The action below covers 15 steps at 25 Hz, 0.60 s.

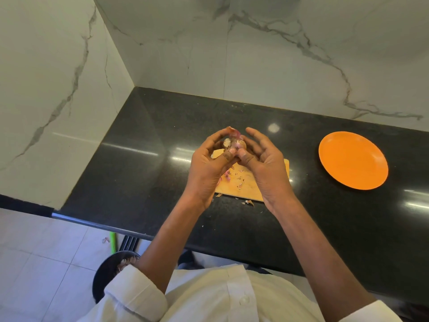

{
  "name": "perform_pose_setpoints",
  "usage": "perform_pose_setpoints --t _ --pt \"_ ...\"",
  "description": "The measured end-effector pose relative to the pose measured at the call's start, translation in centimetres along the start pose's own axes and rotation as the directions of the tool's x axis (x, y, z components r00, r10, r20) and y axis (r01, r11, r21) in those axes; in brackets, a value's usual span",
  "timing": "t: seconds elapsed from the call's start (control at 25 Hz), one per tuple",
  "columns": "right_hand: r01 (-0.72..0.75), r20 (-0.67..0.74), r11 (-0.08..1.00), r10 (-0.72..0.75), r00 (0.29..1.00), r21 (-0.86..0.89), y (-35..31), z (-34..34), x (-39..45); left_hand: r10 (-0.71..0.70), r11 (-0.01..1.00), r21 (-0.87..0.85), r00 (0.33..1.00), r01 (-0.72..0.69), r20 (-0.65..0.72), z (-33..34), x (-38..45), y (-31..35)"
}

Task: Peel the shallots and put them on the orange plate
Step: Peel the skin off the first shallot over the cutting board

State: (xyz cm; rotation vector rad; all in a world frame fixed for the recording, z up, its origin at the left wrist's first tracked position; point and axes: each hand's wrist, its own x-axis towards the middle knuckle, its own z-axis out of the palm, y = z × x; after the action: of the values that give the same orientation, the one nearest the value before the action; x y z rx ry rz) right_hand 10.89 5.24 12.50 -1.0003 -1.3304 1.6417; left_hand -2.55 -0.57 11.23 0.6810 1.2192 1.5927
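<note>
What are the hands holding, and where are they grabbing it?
A shallot. The left hand cups it from the side, thumb on its near face; the right hand pinches its other side.

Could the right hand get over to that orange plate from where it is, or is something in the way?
Probably yes. The orange plate lies bare on the counter to the right of the right hand, with nothing between them. That hand is now busy on the shallot, held with the left hand.
</note>
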Motion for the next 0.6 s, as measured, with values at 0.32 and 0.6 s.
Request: perform_pose_setpoints --t 0.32,0.6 --pt "0.037 0.018 0.944 -0.033 0.999 -0.328 1.5 -0.4 0.1 -0.073 0.952 0.296 0.997 0.079 -0.03 0.0 0.3 0.0" --pt "0.136 0.061 0.841 -0.122 0.991 -0.523 1.7 -0.4 -0.1 -0.271 0.952 0.151 0.963 0.266 0.011 -0.6 1.1 1.8"
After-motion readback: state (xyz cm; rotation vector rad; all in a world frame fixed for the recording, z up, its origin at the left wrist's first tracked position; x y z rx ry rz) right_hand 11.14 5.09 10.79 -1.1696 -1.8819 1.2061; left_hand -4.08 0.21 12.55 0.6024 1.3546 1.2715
